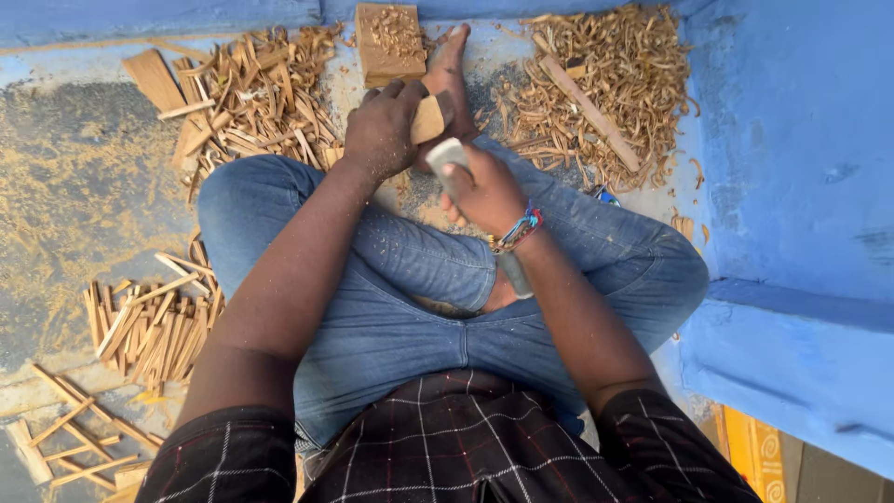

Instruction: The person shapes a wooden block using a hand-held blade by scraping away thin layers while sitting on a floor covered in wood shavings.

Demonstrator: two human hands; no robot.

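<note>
Small tan wood piece [428, 119] gripped in left hand [384, 130], fingers clenched over its top, held above crossed legs near a bare foot [450, 65]. Grey tool [447, 154] clutched in right hand [489, 193], its upper end just beside the wood piece, touching or nearly so; lower end sticking out past the wrist. Beaded bracelet [518, 229] on right wrist. Blue jeans [410, 307] underneath, dusted with sawdust. Wooden block [389, 42] ahead of the foot, chips on top. Heap of curled shavings [605, 84] on the right, long stick lying across it. Pile of split wood strips [251, 93] on the left. Bundle of cut sticks [149, 326] lower left near the knee. Blue wall [801, 186] along the right side.
</note>
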